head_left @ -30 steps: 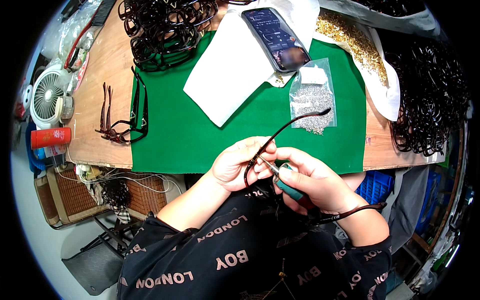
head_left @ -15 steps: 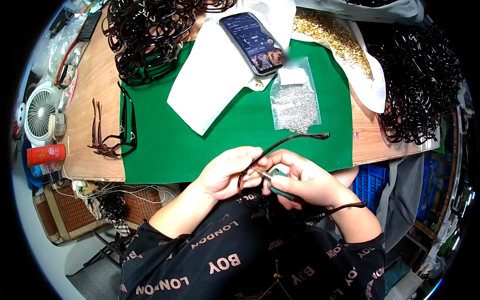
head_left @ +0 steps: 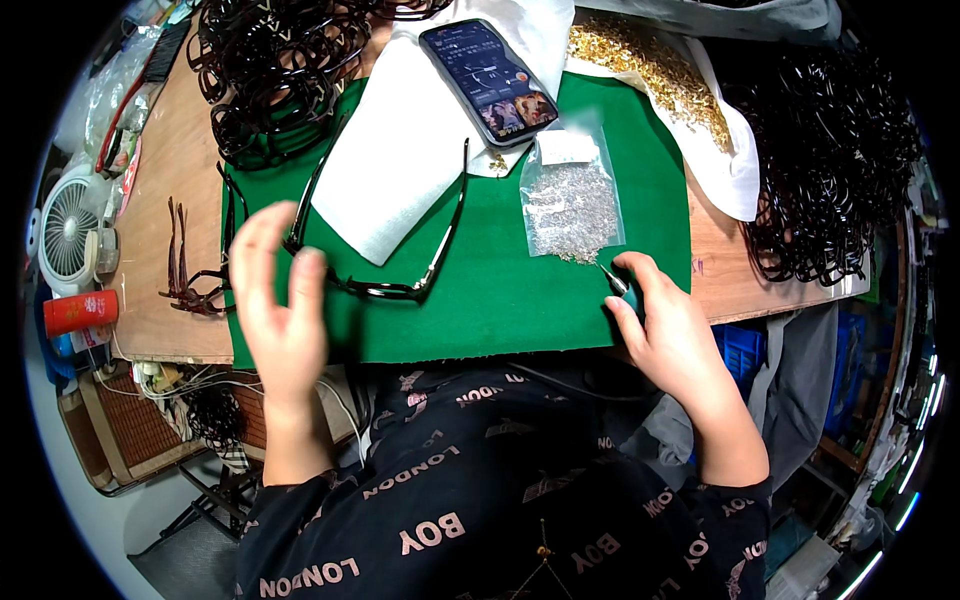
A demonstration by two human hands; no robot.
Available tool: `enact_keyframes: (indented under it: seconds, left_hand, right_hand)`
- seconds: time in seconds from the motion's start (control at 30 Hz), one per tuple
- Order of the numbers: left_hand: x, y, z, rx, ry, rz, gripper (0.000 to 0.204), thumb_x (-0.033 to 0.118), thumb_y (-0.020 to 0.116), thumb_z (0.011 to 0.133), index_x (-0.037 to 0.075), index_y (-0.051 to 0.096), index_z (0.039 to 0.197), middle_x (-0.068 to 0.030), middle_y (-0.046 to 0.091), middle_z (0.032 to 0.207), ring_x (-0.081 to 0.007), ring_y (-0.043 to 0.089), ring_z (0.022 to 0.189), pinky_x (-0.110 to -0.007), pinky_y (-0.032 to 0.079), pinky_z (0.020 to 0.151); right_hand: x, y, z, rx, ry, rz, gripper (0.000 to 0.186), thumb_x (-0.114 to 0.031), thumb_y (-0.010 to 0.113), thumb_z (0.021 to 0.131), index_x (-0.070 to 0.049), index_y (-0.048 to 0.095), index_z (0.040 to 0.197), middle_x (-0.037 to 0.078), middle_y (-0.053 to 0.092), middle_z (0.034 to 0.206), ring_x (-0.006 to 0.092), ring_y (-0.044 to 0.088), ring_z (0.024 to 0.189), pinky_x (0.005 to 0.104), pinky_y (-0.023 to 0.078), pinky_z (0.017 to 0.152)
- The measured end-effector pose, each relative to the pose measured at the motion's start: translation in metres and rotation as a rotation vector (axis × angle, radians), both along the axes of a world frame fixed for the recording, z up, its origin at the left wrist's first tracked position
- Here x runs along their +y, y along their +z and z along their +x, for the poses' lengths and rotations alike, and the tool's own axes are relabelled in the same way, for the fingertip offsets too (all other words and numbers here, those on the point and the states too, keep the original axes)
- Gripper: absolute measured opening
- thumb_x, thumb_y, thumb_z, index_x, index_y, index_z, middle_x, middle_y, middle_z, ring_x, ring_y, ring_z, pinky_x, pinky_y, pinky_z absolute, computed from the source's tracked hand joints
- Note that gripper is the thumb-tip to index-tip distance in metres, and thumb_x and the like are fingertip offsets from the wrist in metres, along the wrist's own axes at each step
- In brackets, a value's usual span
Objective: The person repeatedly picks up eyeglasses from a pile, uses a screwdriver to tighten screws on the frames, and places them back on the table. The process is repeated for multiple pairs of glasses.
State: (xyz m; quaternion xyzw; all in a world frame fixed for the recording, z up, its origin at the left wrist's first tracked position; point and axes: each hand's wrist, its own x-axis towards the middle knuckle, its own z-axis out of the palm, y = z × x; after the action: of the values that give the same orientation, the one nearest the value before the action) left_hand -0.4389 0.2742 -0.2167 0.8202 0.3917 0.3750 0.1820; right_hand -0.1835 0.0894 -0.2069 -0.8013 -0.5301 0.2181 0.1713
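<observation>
A dark eyeglass frame [head_left: 385, 291] rests on the green mat [head_left: 470, 325], its temples pointing away from me. My left hand [head_left: 282, 315] is beside its left end, with fingers spread and a little smeared by motion; one temple passes close to the fingertips. In my right hand [head_left: 672, 325] is a small green-handled screwdriver [head_left: 622, 287], held between thumb and fingers. Its thin tip is at the near edge of a clear plastic bag [head_left: 572, 205], where tiny silver metal pieces [head_left: 575, 256] spill out.
Another pair of glasses [head_left: 195, 298] lies at the left. Dark frames [head_left: 270, 90] are heaped at the far left, and many dark glossy parts [head_left: 830, 170] at the right. A phone [head_left: 488, 80] and gold pieces [head_left: 660, 80] lie on white cloths. A small fan [head_left: 70, 222] stands left.
The eyeglass frame has gone from my hands onto the mat. My left hand has moved left and opened. The right has carried the screwdriver right and forward to the bag.
</observation>
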Motion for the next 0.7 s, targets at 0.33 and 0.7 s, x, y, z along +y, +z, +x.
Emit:
enact_keyframes:
  seconds: [0.33, 0.7]
  left_hand:
    - [-0.031, 0.003, 0.027, 0.433, -0.328, -0.105, 0.018, 0.01, 0.067, 0.069, 0.004, 0.061, 0.085, -0.0057, 0.059, 0.071, -0.0225, 0.055, 0.064, -0.033, 0.039, 0.061]
    - [-0.035, 0.037, 0.011, -0.881, -0.592, -0.637, 0.025, 0.026, 0.062, 0.08, 0.008, 0.045, 0.081, 0.0009, 0.05, 0.057, -0.0101, 0.041, 0.051, -0.025, 0.029, 0.051]
  right_hand:
    - [-0.002, 0.0, -0.003, 0.033, 0.076, 0.047, 0.033, -0.016, 0.056, 0.083, -0.01, 0.047, 0.114, 0.016, 0.057, 0.085, 0.036, 0.058, 0.072, 0.0417, 0.047, 0.063]
    - [0.002, 0.005, -0.013, -0.123, 0.146, -0.052, 0.032, -0.016, 0.056, 0.083, -0.013, 0.054, 0.114, 0.014, 0.052, 0.074, 0.0305, 0.057, 0.06, 0.0377, 0.048, 0.053]
